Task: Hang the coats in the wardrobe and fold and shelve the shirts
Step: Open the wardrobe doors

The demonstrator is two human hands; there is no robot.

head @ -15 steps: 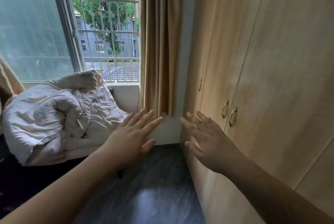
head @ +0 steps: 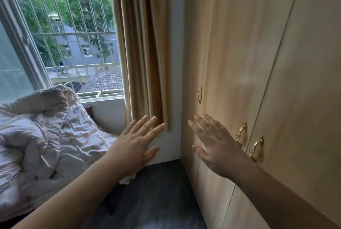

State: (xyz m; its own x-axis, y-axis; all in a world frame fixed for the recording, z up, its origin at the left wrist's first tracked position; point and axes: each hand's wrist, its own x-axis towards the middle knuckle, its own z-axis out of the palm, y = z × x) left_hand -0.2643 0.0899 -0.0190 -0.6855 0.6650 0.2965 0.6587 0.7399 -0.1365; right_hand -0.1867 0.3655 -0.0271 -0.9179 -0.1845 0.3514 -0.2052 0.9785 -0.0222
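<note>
Head view, single frame.

Wardrobe [head: 258,62]: one, pale wood, fills the right side; doors closed, long axis upright. Handles, brass: three counted: one far [head: 199,94], and a pair near [head: 241,132] [head: 256,146] set either side of a door seam, each handle upright.

Left hand [head: 137,147]: fingers straight and spread, holding nothing, raised over the floor in front of the curtain [head: 144,44].

Right hand [head: 215,147]: fingers straight and spread, holding nothing, close against the wardrobe front; whether it touches cannot be told. The paired handles lie just right of it and slightly farther. This is the nearer hand; the left is well apart from any handle.

Coats, shirts: none in view; their place cannot be told.

Bed [head: 11,215]: one, near left, carrying one crumpled white quilt [head: 36,136].

Window [head: 64,34]: one, barred, far left. Floor [head: 156,201]: dark.

Judgement: task at its opening; doors unopened, nothing hung or shelved.
</note>
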